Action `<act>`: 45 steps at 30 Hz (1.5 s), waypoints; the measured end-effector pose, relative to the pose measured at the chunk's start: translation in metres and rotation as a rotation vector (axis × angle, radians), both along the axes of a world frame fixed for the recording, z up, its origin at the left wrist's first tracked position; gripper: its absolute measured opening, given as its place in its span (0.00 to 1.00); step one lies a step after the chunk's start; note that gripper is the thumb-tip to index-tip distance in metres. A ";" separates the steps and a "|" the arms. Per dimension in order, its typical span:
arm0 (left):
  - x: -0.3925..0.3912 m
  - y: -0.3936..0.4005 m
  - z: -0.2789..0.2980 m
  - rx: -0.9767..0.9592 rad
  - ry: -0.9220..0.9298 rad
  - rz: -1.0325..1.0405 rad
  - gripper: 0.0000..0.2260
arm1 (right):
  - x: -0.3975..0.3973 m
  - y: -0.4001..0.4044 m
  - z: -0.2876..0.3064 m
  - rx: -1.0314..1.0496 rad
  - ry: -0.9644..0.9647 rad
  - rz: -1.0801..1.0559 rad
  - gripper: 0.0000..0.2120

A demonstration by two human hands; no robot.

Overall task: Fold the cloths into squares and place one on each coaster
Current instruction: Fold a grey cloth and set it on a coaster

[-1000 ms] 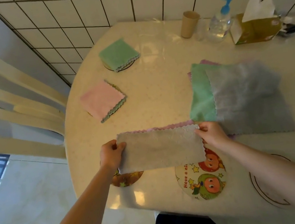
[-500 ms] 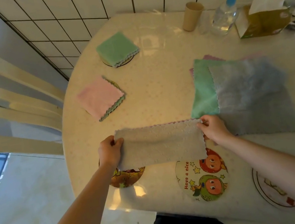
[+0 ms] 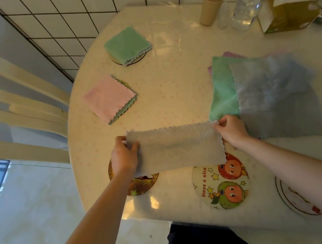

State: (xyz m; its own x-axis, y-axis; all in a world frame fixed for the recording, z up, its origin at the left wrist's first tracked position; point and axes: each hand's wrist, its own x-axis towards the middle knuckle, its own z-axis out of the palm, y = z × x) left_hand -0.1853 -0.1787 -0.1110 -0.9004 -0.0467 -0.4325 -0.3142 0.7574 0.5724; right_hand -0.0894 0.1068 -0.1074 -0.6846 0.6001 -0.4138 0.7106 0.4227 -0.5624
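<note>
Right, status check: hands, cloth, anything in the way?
Left hand and right hand each pinch an end of the grey cloth. Folded in half, not yet square. Nearest cartoon coaster uncovered, nothing blocking.

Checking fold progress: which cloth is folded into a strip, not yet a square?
The grey-beige cloth, stretched between the left hand and right hand. The green and pink folded cloths are already squares.

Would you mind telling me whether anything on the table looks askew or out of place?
Mostly tidy. The folded pink cloth sits off-centre, its coaster peeking out behind one corner. Nothing looks spilled or damaged.
</note>
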 end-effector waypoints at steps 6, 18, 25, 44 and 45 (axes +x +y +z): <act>0.056 -0.006 0.005 -0.246 0.669 -0.825 0.23 | 0.042 -0.031 0.015 0.475 0.162 0.456 0.18; 0.082 -0.057 -0.043 -0.521 0.484 -1.262 0.30 | 0.114 -0.048 -0.027 0.663 -0.018 1.145 0.32; 0.082 -0.099 -0.036 -0.531 0.466 -1.192 0.30 | 0.120 -0.025 -0.014 0.717 0.027 1.203 0.43; 0.160 0.077 -0.023 -0.389 0.284 -0.747 0.30 | 0.073 -0.012 0.004 0.769 0.526 1.432 0.09; 0.163 0.082 -0.021 -0.397 0.280 -0.724 0.30 | 0.078 -0.012 0.006 0.770 0.561 1.446 0.11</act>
